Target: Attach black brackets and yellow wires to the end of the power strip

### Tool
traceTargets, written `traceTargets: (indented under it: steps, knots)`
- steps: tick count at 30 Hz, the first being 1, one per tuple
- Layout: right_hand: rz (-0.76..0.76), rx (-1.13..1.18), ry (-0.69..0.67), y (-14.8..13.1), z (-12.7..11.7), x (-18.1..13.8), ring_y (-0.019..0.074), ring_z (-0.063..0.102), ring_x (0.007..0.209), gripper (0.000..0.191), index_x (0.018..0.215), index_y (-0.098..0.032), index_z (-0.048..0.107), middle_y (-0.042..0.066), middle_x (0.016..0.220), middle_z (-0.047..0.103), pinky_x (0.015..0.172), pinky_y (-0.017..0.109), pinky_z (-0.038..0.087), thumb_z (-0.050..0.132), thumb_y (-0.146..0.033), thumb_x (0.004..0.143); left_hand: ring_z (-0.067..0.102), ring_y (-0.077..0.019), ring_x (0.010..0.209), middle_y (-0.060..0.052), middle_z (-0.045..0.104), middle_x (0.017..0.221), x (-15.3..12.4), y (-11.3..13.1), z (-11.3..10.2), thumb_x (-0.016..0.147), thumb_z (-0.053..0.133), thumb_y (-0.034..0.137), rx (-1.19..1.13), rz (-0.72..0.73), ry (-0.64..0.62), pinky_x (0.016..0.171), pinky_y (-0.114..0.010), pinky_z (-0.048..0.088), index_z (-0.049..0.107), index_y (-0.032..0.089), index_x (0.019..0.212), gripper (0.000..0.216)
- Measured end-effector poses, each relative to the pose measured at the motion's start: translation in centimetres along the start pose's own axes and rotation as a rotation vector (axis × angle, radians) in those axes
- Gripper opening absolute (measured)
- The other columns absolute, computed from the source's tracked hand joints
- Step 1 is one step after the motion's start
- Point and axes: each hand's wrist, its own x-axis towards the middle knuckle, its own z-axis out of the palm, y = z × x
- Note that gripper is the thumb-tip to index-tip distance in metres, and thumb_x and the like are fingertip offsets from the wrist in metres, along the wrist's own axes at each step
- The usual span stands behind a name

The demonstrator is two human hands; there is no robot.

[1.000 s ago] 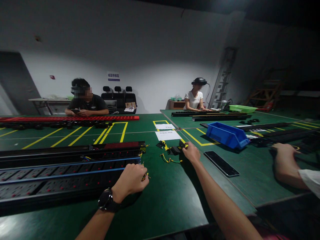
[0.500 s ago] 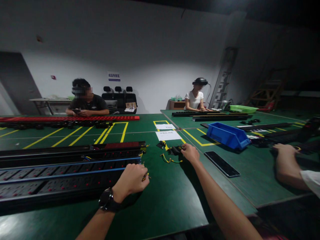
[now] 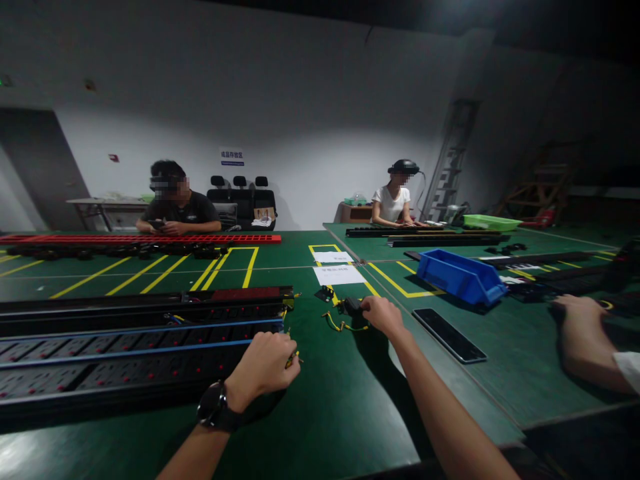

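Note:
My left hand, with a watch on its wrist, is closed at the right end of the near black power strips. Short yellow-green wires poke out past its fingers. Over the table's middle, my right hand pinches a small black block-shaped part; its exact kind is unclear. Just below that part lies a loose yellow-green wire. A small black bracket-like piece rests to its left.
White paper sheets lie beyond my right hand. Right of it are a phone and a blue bin. Another person's forearm reaches in at right. Two people sit across the table, near a long red rack.
The black part in my right hand has turned and now looks more like a block. My left hand stays almost in place. The view has shifted slightly.

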Motion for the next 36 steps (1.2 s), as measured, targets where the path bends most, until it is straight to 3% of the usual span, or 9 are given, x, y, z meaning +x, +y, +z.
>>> traceTargets:
  steps: [6,10,13,15,19,30,36]
  knots:
    - [-0.053,0.058,0.006,0.0,0.2,0.3,0.0302,0.067,0.097,0.032,0.099,-0.026,0.077,0.009,0.103,0.075,0.073,0.033,0.044,0.062,-0.009,0.077,0.063,-0.0186,0.066,-0.008,0.071,0.079,0.0,0.1,-0.1,0.091,0.050,0.027,-0.010,-0.008,-0.006,0.062,-0.030,0.041,0.066,0.017,0.074,0.025]
    - [-0.199,0.082,0.041,-0.4,0.4,0.7,0.0259,0.064,0.103,0.039,0.110,-0.019,0.075,0.011,0.107,0.074,0.083,0.030,0.043,0.058,-0.005,0.077,0.064,-0.0196,0.067,-0.008,0.071,0.079,0.0,0.1,-0.1,0.091,0.050,0.028,-0.005,-0.012,-0.005,0.063,-0.031,0.042,0.067,0.017,0.076,0.025]
    - [-0.257,0.069,0.054,-0.9,0.9,0.9,0.0253,0.063,0.103,0.035,0.114,-0.015,0.074,0.012,0.108,0.072,0.088,0.030,0.042,0.060,-0.011,0.082,0.063,-0.0189,0.066,-0.008,0.070,0.078,0.0,0.0,0.0,0.091,0.050,0.028,-0.007,-0.009,-0.003,0.064,-0.031,0.043,0.068,0.017,0.076,0.025]
    - [-0.252,0.050,0.068,-1.3,1.2,0.8,0.0252,0.062,0.102,0.029,0.113,-0.016,0.075,0.013,0.107,0.072,0.089,0.030,0.042,0.059,-0.023,0.090,0.062,-0.0186,0.065,-0.008,0.069,0.078,0.0,0.0,0.1,0.091,0.050,0.028,-0.009,-0.006,0.005,0.063,-0.032,0.043,0.067,0.017,0.075,0.026]
    - [-0.185,-0.002,0.053,-2.0,1.9,0.4,0.0254,0.061,0.101,0.034,0.107,-0.016,0.076,0.013,0.104,0.071,0.086,0.030,0.041,0.052,-0.039,0.098,0.063,-0.0191,0.066,-0.008,0.069,0.078,-0.1,0.0,0.3,0.091,0.050,0.029,-0.014,-0.003,0.018,0.062,-0.032,0.041,0.066,0.017,0.074,0.026]
    - [-0.178,0.028,0.060,-1.7,2.7,0.8,0.0251,0.061,0.103,0.031,0.116,-0.020,0.077,0.011,0.110,0.071,0.085,0.030,0.041,0.056,-0.024,0.094,0.063,-0.0191,0.066,-0.009,0.071,0.079,-0.1,0.0,0.1,0.091,0.050,0.028,0.003,-0.008,0.009,0.062,-0.030,0.041,0.067,0.017,0.075,0.026]
    - [-0.155,0.009,0.047,-1.6,2.4,0.7,0.0237,0.061,0.103,0.031,0.115,-0.020,0.077,0.010,0.111,0.072,0.084,0.029,0.042,0.054,-0.025,0.094,0.066,-0.0209,0.069,-0.008,0.072,0.081,-0.1,0.0,0.1,0.091,0.050,0.029,0.016,-0.003,0.005,0.062,-0.031,0.041,0.067,0.017,0.076,0.026]
